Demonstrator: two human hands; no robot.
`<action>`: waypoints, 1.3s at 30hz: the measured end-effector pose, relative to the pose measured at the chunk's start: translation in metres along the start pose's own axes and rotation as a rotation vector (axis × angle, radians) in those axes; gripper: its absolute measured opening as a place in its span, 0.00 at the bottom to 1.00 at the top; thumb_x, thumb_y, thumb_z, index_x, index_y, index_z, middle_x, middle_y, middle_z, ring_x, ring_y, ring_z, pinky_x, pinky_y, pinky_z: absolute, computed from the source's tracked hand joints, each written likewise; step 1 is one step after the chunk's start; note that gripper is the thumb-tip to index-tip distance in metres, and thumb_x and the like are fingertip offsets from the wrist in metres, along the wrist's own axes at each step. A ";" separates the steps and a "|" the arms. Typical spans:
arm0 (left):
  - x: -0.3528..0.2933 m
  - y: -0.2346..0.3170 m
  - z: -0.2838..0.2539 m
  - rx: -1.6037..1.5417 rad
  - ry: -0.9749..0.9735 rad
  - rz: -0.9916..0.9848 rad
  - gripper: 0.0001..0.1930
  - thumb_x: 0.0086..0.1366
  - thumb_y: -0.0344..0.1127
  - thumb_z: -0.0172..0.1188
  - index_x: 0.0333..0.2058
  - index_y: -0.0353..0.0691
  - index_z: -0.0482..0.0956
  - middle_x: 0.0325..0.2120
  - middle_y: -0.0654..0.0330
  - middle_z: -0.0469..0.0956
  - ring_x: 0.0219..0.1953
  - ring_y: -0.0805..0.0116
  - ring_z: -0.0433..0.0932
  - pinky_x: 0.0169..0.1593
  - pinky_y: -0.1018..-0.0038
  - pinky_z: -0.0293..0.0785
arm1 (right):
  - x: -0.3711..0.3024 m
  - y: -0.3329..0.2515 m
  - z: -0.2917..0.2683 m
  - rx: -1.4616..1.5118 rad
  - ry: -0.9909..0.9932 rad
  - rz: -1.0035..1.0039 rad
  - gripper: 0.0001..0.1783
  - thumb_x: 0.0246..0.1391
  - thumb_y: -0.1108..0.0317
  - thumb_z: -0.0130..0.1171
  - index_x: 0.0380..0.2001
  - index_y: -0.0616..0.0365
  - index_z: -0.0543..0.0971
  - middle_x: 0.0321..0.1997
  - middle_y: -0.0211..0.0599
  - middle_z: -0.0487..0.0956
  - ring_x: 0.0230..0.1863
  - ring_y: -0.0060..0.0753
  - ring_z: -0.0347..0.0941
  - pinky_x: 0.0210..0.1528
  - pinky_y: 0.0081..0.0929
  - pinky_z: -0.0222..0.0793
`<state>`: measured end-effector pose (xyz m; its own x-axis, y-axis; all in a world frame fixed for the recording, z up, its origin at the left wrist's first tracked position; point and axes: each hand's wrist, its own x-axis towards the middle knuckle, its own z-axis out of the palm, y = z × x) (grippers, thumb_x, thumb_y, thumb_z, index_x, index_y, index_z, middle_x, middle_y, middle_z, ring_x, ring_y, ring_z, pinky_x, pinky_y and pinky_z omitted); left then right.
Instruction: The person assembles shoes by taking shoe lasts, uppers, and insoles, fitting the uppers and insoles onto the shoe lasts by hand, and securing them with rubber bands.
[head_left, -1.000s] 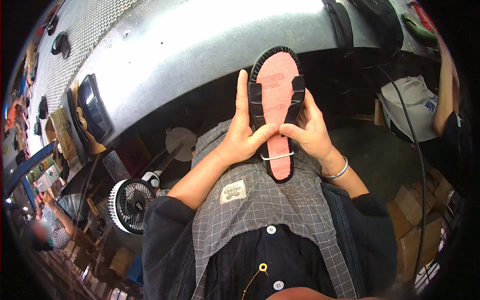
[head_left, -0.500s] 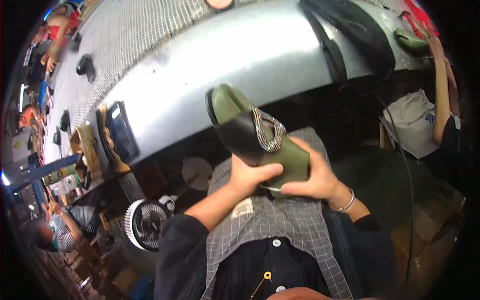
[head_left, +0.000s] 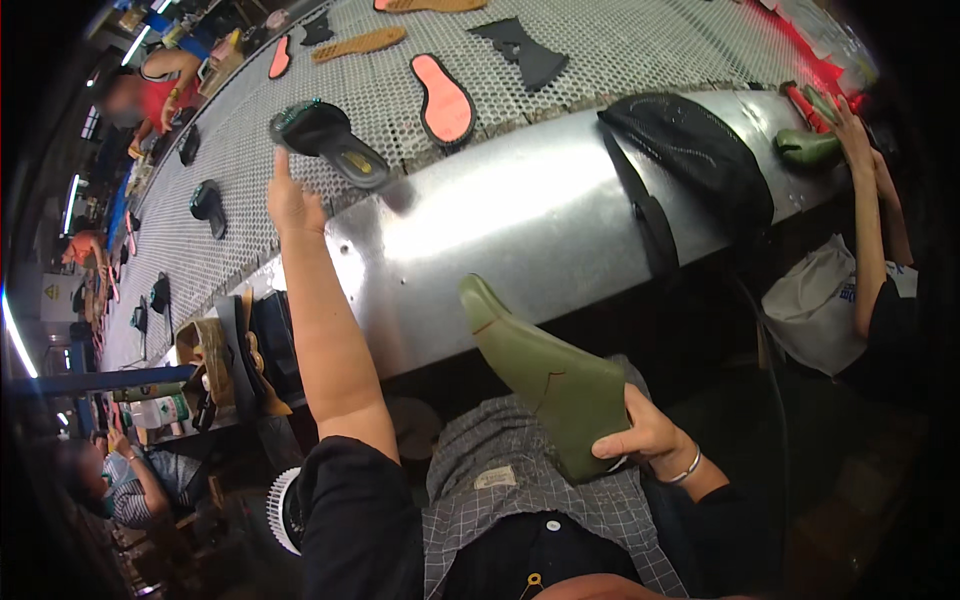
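Note:
My right hand [head_left: 650, 438] grips the heel end of a green shoe last [head_left: 545, 375], its thumb pressed on the side. The last is bare, with thin dark red lines marked on it, and its toe points up and left over the metal table edge. My left hand [head_left: 295, 205] is stretched out over the mesh belt, index finger extended and the other fingers partly blurred. Just beyond the fingertip lies a black sandal [head_left: 340, 150] with a glittery strap; whether the finger touches it is hard to tell. The left hand appears to hold nothing.
The mesh belt [head_left: 390, 95] carries pink-topped insoles [head_left: 443, 100], brown soles [head_left: 360, 44] and a dark cut piece [head_left: 525, 55]. A black mesh bag [head_left: 690, 150] lies on the metal table [head_left: 520, 240]. At right, another person's hands [head_left: 855, 140] handle a green last [head_left: 808, 148].
The black rhinestone-strapped sandal is off the green last. My left hand has left the last and reached forward left to the belt, where a black sandal lies. My right hand keeps the last.

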<state>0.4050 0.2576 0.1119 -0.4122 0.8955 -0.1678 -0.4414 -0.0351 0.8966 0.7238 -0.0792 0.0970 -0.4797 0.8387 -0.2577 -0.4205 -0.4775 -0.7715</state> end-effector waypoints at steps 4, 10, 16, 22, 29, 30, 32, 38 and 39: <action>0.042 -0.047 -0.002 0.644 -0.310 0.625 0.36 0.56 0.42 0.62 0.59 0.32 0.56 0.46 0.45 0.70 0.47 0.54 0.72 0.54 0.65 0.65 | 0.010 -0.022 0.005 -0.384 0.299 -0.198 0.44 0.34 0.74 0.65 0.59 0.63 0.61 0.54 0.41 0.66 0.56 0.33 0.63 0.58 0.28 0.57; -0.017 -0.125 0.084 1.576 -0.522 0.880 0.38 0.49 0.48 0.65 0.53 0.29 0.63 0.54 0.44 0.62 0.57 0.49 0.62 0.58 0.61 0.60 | 0.044 -0.067 -0.007 -1.264 0.640 -0.384 0.37 0.31 0.78 0.62 0.53 0.61 0.68 0.50 0.48 0.66 0.49 0.49 0.64 0.53 0.36 0.62; -0.017 -0.104 0.092 1.535 -0.450 0.519 0.19 0.62 0.46 0.48 0.41 0.35 0.73 0.36 0.44 0.76 0.38 0.45 0.76 0.43 0.57 0.69 | 0.056 -0.066 -0.017 -1.135 0.714 -0.443 0.34 0.36 0.77 0.62 0.52 0.65 0.67 0.50 0.49 0.67 0.51 0.50 0.65 0.54 0.35 0.62; -0.042 -0.020 0.067 0.195 -0.065 0.903 0.10 0.54 0.25 0.63 0.34 0.33 0.73 0.32 0.54 0.78 0.33 0.67 0.79 0.39 0.78 0.77 | 0.053 -0.058 -0.027 -1.224 0.712 -0.471 0.37 0.38 0.73 0.63 0.55 0.67 0.62 0.52 0.51 0.66 0.53 0.52 0.64 0.56 0.37 0.61; -0.217 0.000 -0.038 -0.057 -0.541 -0.007 0.17 0.53 0.43 0.60 0.31 0.41 0.63 0.27 0.60 0.64 0.27 0.71 0.67 0.32 0.77 0.72 | 0.007 -0.041 -0.025 -1.159 0.691 -0.193 0.44 0.42 0.64 0.65 0.60 0.65 0.56 0.54 0.55 0.65 0.55 0.53 0.63 0.57 0.37 0.60; -0.238 -0.016 -0.042 -0.209 -0.725 -0.268 0.16 0.53 0.44 0.59 0.32 0.40 0.66 0.32 0.55 0.67 0.33 0.62 0.73 0.40 0.72 0.73 | 0.002 -0.036 -0.027 -1.051 0.655 -0.110 0.45 0.42 0.62 0.65 0.60 0.64 0.54 0.54 0.55 0.65 0.56 0.52 0.63 0.57 0.37 0.60; -0.274 -0.040 -0.056 -0.519 -0.842 -0.740 0.29 0.59 0.46 0.54 0.58 0.44 0.63 0.52 0.37 0.63 0.50 0.44 0.68 0.54 0.46 0.63 | -0.005 -0.028 -0.022 -0.885 0.593 -0.011 0.46 0.44 0.60 0.66 0.61 0.61 0.52 0.55 0.51 0.67 0.56 0.42 0.65 0.57 0.34 0.60; -0.279 -0.048 -0.042 -0.336 -0.777 -0.595 0.30 0.61 0.45 0.52 0.60 0.46 0.55 0.37 0.47 0.69 0.41 0.54 0.71 0.49 0.58 0.68 | -0.008 -0.008 -0.021 -0.383 0.392 -0.224 0.39 0.45 0.68 0.64 0.59 0.64 0.57 0.53 0.40 0.69 0.52 0.27 0.65 0.55 0.27 0.62; -0.271 -0.055 -0.041 -0.307 -0.691 -0.580 0.31 0.61 0.46 0.53 0.60 0.44 0.56 0.42 0.47 0.70 0.45 0.54 0.71 0.53 0.59 0.66 | -0.006 -0.013 -0.012 -0.327 0.355 -0.222 0.39 0.45 0.69 0.64 0.58 0.64 0.58 0.52 0.41 0.69 0.52 0.28 0.66 0.55 0.27 0.62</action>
<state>0.5082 -0.0016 0.0912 0.4560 0.8705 -0.1851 -0.6596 0.4702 0.5864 0.7415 -0.0743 0.1014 -0.0924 0.9743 -0.2052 -0.1925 -0.2197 -0.9564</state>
